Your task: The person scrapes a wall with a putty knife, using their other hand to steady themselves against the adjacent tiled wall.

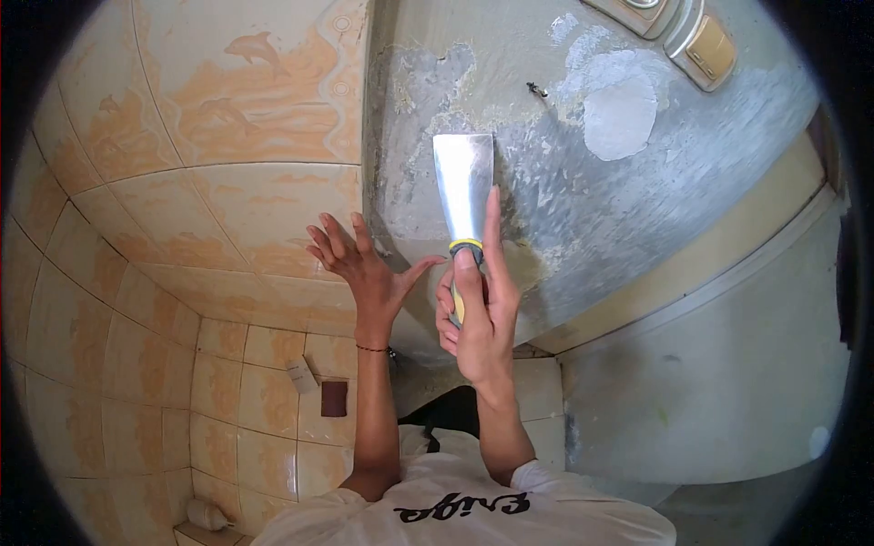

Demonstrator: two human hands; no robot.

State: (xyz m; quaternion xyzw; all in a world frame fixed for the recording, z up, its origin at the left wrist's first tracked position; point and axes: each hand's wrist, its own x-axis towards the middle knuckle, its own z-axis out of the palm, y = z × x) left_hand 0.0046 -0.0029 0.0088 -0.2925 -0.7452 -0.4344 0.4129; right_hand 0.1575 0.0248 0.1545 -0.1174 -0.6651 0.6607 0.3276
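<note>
My right hand (485, 314) grips a putty knife (464, 177) by its grey and yellow handle, the thumb on the handle's top and the index finger stretched along the blade's side. The wide, shiny metal blade points up in front of the rough grey wall (592, 218), whose paint is worn and flaking. To the left, my left hand (360, 268) is raised with its fingers spread and holds nothing. Its thumb reaches toward the handle, near the edge where the tiles meet the bare wall. A thin bracelet (373, 348) circles the left wrist.
Dolphin-patterned tiles (264, 118) cover the left wall. A small nail-like stub (537, 89) sticks out beside a pale round patch (621, 116). A switch plate (706, 50) is at upper right, a grey door (701, 382) below. A brown sandpaper-like square (334, 399) lies low on the left.
</note>
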